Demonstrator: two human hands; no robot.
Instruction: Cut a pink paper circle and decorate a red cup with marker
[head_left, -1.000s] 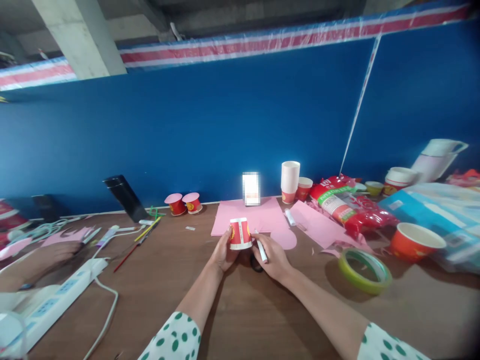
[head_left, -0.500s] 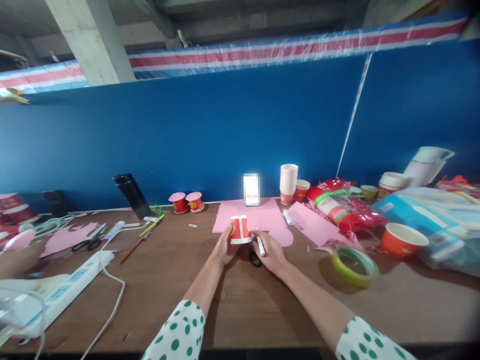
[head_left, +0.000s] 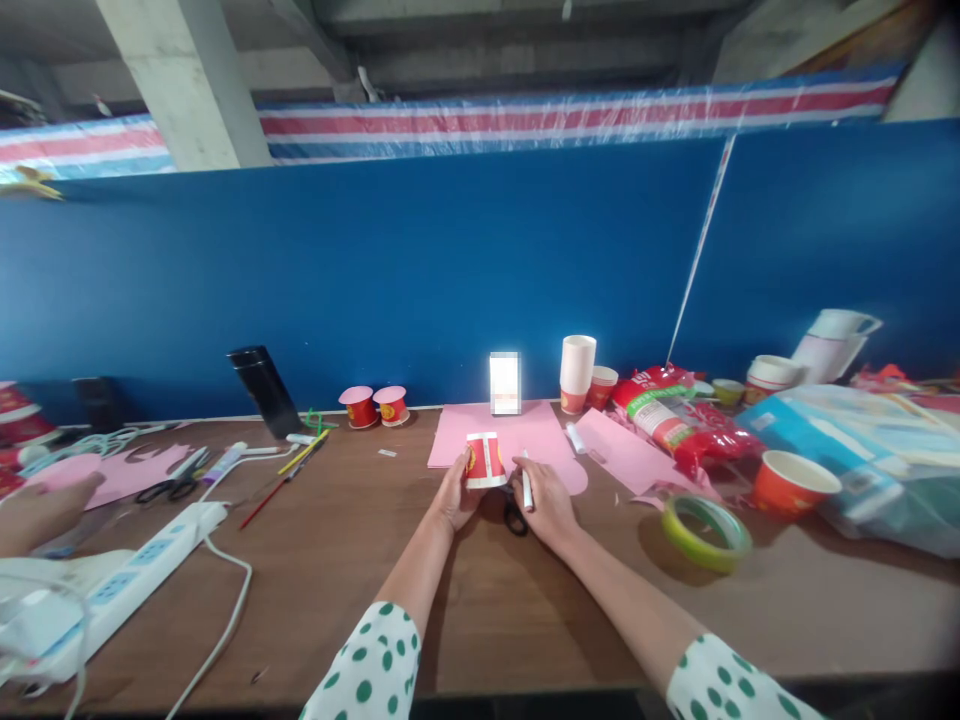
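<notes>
A red paper cup with white edges is held above the table by my left hand, fingers wrapped on its left side. My right hand, just right of the cup, closes on a white pen-shaped tube; its exact kind is too small to tell. Black scissor handles lie on the table between my hands, the rest hidden. Behind the cup, pink paper sheets lie flat, with a rounded pink piece beside my right hand.
Two red cups topped with pink discs stand back left. To the right are stacked paper cups, yellow-green tape, an orange cup and plastic bags. On the left are a power strip, a black bottle and another person's hand.
Both my hands keep their hold, with the cup and tube almost still. The view shifts slightly. At far left, the other person's hand has moved right with a pink piece.
</notes>
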